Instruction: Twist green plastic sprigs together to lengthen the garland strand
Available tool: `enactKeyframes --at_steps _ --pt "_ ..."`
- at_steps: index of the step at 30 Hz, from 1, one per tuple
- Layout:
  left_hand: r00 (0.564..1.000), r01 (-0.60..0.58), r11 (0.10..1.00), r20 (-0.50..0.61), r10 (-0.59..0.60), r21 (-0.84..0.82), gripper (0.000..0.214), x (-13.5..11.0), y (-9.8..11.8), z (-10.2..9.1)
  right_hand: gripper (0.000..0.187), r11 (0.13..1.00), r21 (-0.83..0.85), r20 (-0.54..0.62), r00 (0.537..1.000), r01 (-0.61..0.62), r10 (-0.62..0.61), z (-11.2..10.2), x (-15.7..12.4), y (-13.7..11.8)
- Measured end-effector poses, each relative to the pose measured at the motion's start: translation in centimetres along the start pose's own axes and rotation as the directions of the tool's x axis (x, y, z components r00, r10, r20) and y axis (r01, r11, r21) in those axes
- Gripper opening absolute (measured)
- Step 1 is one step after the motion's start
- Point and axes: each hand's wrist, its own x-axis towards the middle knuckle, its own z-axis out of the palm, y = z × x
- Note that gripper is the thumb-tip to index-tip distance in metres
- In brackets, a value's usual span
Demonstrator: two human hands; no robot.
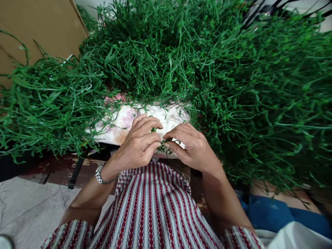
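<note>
My left hand point(139, 144), with a metal watch on its wrist, pinches thumb to forefinger over a white floral cloth point(118, 133). Facing it, my right hand point(193, 145) holds a thin green sprig point(167, 147) between thumb and fingertips. The two sets of fingertips nearly meet at this sprig, and both appear closed on it. Part of it is hidden behind the fingers. Just beyond the hands rises a large heap of green, grass-like sprigs point(160, 65), plastic-looking, with thin branching stems.
More green sprigs point(49, 103) are piled at the left, and the heap spreads far to the right. A brown cardboard panel point(44, 27) stands at the back left. Blue fabric point(269, 212) shows at the lower right. Below left is a pale tiled floor point(33, 204).
</note>
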Motion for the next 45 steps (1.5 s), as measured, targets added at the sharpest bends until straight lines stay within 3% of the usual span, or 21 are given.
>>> enactKeyframes --at_steps 3,9,15,22,27,28,30,33,35,38,40,42,45 --pt "0.999 -0.009 1.0 -0.038 0.009 -0.001 0.008 -0.2 -0.3 -0.1 0.009 0.998 0.064 -0.032 0.999 -0.03 0.032 0.1 -0.4 0.0" --pt "1.0 -0.021 0.994 0.008 0.02 0.107 0.01 -0.4 0.0 -0.3 0.008 0.996 0.064 -0.04 0.997 -0.062 0.065 0.5 -0.8 0.1" --pt "0.998 0.067 0.989 -0.007 -0.067 0.132 0.006 -0.5 1.5 0.6 0.007 0.992 0.099 -0.069 0.994 -0.074 0.081 1.4 -0.8 0.0" --pt "0.997 0.069 0.993 0.014 -0.071 0.096 0.016 -0.6 1.4 0.8 0.007 0.964 0.251 -0.008 0.996 -0.088 0.093 1.3 -1.0 0.1" --pt "0.993 0.011 0.999 0.117 -0.016 0.046 0.008 -0.6 0.7 0.0 0.006 0.938 0.324 0.05 0.992 -0.125 0.115 0.5 -0.9 0.4" --pt "0.996 -0.002 0.999 0.086 -0.002 0.048 0.007 -0.6 0.6 -0.2 0.007 0.922 0.356 0.057 0.989 -0.15 0.139 0.4 -0.8 0.4" --pt "0.996 -0.016 0.996 -0.085 0.023 0.087 0.014 -0.9 0.7 -0.7 0.009 0.879 0.424 0.065 0.975 -0.219 0.211 0.3 -0.7 0.4" --pt "0.903 0.032 0.987 -0.428 0.039 0.157 0.022 -1.8 1.4 -0.8 0.011 0.822 0.481 0.05 0.946 -0.304 0.321 0.4 -0.4 0.3" --pt "0.876 0.048 0.992 -0.482 0.015 0.118 0.016 -2.4 1.8 -0.2 0.012 0.8 0.495 0.035 0.928 -0.339 0.372 0.6 -0.3 0.2" --pt "0.943 0.082 0.997 -0.324 -0.075 0.006 0.011 -3.1 1.8 1.5 0.012 0.763 0.536 0.009 0.906 -0.361 0.423 0.9 -0.2 0.3" --pt "0.961 0.145 0.988 -0.231 -0.152 -0.046 0.013 -3.2 1.6 2.7 0.012 0.738 0.569 0.005 0.898 -0.364 0.439 1.2 -0.1 0.2" --pt "0.948 0.212 0.972 -0.221 -0.23 -0.101 0.018 -3.0 1.2 3.6 0.011 0.714 0.597 0.013 0.894 -0.366 0.448 1.6 0.1 0.1" --pt "0.906 0.282 0.926 -0.249 -0.343 -0.252 0.008 -2.6 0.8 4.1 0.01 0.68 0.633 0.03 0.89 -0.369 0.455 2.1 0.2 -0.1"
